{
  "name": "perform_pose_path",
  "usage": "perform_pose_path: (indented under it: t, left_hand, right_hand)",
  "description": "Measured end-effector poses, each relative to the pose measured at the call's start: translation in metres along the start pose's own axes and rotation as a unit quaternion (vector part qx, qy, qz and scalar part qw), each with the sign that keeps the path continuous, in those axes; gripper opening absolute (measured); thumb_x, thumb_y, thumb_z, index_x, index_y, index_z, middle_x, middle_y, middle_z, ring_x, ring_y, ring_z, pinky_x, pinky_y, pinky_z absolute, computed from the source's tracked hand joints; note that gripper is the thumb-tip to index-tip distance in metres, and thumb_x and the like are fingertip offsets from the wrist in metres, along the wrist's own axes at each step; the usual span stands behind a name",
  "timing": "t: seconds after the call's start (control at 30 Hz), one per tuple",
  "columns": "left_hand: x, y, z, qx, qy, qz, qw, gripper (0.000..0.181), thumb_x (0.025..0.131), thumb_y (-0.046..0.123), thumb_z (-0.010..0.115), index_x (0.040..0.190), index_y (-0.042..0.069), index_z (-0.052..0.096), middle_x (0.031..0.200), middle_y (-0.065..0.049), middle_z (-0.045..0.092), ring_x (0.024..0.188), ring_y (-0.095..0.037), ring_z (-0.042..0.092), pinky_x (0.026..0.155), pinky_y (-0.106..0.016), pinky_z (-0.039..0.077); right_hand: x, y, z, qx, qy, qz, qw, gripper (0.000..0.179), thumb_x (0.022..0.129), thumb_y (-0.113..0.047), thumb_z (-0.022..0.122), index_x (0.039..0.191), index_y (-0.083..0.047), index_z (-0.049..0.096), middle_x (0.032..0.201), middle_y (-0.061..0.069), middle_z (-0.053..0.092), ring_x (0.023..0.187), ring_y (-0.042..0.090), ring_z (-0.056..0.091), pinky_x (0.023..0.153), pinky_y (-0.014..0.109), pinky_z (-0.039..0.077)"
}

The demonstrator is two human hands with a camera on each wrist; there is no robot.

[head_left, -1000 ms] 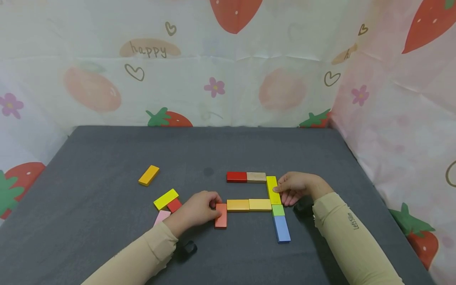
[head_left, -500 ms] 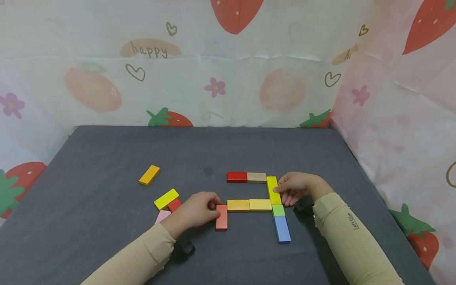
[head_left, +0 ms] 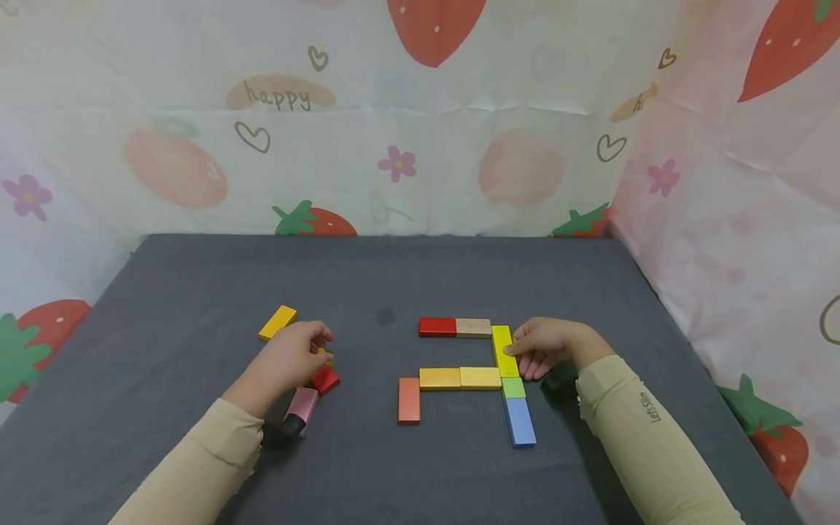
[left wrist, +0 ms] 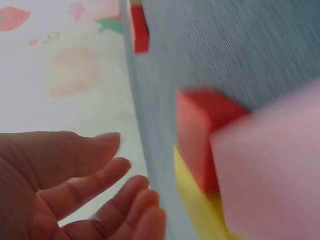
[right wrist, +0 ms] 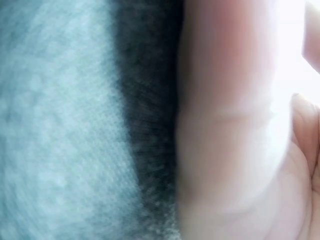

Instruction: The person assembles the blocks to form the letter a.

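My left hand (head_left: pixel 285 362) hovers over the loose blocks at left with thumb and fingers apart and nothing between them. Below it, a yellow block (left wrist: pixel 192 200) is mostly hidden in the head view. A red block (head_left: pixel 325 380) and a pink block (head_left: pixel 304 405) lie beside it. My right hand (head_left: pixel 547 343) rests at the right side of a long yellow block (head_left: pixel 502 343), its thumb on the top near the edge. The other fingers are loosely bent beside it. The right wrist view shows only blurred fingers (right wrist: pixel 227 115) and dark cloth.
The yellow block joins a flat row: red (head_left: pixel 437 327), natural wood (head_left: pixel 473 328), two pale orange-yellow (head_left: pixel 440 379), green (head_left: pixel 513 388) and blue (head_left: pixel 520 423) blocks. A salmon block (head_left: pixel 409 401) stands at its left end. An orange-yellow block (head_left: pixel 277 321) lies farther back on the grey cloth (head_left: pixel 367 277).
My left hand has let go of the salmon block and moved left over the loose blocks. The salmon block shifted slightly toward me earlier. My right hand has stayed put.
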State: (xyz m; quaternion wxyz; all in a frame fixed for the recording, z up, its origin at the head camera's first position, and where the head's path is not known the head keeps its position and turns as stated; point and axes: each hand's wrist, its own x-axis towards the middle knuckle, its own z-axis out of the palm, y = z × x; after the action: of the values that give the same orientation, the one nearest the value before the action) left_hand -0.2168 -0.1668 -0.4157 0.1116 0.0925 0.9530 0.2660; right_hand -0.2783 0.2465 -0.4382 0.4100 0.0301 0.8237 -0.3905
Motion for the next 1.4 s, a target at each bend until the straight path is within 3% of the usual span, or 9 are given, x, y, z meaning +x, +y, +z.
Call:
perform_pose_path:
  t: [0.17,0.33,0.7,1.03,1.13,1.3,1.4]
  left_hand:
    - [-0.006,-0.017,-0.004,0.032,-0.004,-0.024,0.9992,0.03,0.087,0.012,0.069,0.115,0.004,0.064,0.107,-0.013,0.066,0.094,-0.026,0.059,0.088,-0.047,0.053]
    - [-0.01,-0.025,-0.004,0.044,-0.019,-0.053,0.9974,0.031,0.087,0.014,0.07,0.115,0.002,0.064,0.101,-0.013,0.066,0.086,-0.024,0.057,0.081,-0.043,0.054]
    - [-0.009,-0.023,-0.002,0.057,-0.041,-0.051,0.9962,0.021,0.089,0.019,0.07,0.103,0.003,0.07,0.085,-0.005,0.065,0.076,-0.02,0.054,0.07,-0.034,0.049]
    - [-0.007,-0.02,0.0,0.063,-0.038,-0.058,0.9956,0.015,0.086,0.018,0.071,0.091,0.007,0.063,0.079,-0.005,0.059,0.073,-0.019,0.053,0.065,-0.03,0.044]
    - [-0.007,-0.019,-0.002,0.062,-0.038,-0.055,0.9959,0.021,0.084,0.019,0.073,0.096,0.006,0.061,0.086,-0.008,0.063,0.077,-0.021,0.056,0.067,-0.033,0.049]
    - [-0.007,-0.018,-0.004,0.053,-0.046,-0.041,0.9967,0.04,0.085,0.016,0.072,0.121,0.005,0.057,0.106,-0.018,0.065,0.086,-0.025,0.06,0.076,-0.042,0.055]
    - [-0.008,-0.018,-0.005,0.045,-0.052,-0.032,0.9971,0.044,0.087,0.014,0.068,0.128,0.006,0.055,0.106,-0.018,0.064,0.085,-0.024,0.06,0.076,-0.042,0.055]
  right_hand:
    - [0.0,0.0,0.0,0.001,-0.004,-0.002,1.0,0.023,0.097,-0.023,0.06,0.084,-0.006,0.067,0.062,0.002,0.065,0.053,0.011,0.063,0.059,0.027,0.056]
    - [-0.002,-0.001,0.0,0.004,-0.008,-0.005,0.9999,0.022,0.096,-0.023,0.061,0.084,-0.006,0.067,0.062,0.002,0.065,0.053,0.01,0.063,0.059,0.027,0.056]
    - [-0.002,-0.001,-0.002,0.0,-0.009,-0.007,0.9999,0.023,0.096,-0.025,0.061,0.085,-0.006,0.066,0.063,0.001,0.065,0.053,0.01,0.063,0.06,0.027,0.057]
    - [-0.001,-0.002,-0.002,-0.002,-0.004,0.001,1.0,0.022,0.097,-0.025,0.06,0.086,-0.007,0.067,0.063,0.001,0.064,0.053,0.01,0.063,0.061,0.026,0.057]
    - [-0.001,-0.003,-0.001,0.001,-0.003,0.005,1.0,0.022,0.096,-0.025,0.061,0.086,-0.007,0.067,0.064,0.001,0.064,0.054,0.01,0.063,0.061,0.026,0.057]
    - [-0.003,-0.004,-0.001,0.0,-0.008,0.005,1.0,0.022,0.097,-0.025,0.06,0.085,-0.007,0.066,0.063,0.001,0.064,0.054,0.01,0.063,0.061,0.026,0.057]
    - [-0.003,-0.004,-0.003,-0.001,-0.009,0.009,0.9999,0.022,0.097,-0.025,0.06,0.086,-0.007,0.066,0.063,0.001,0.064,0.054,0.01,0.063,0.061,0.026,0.057]
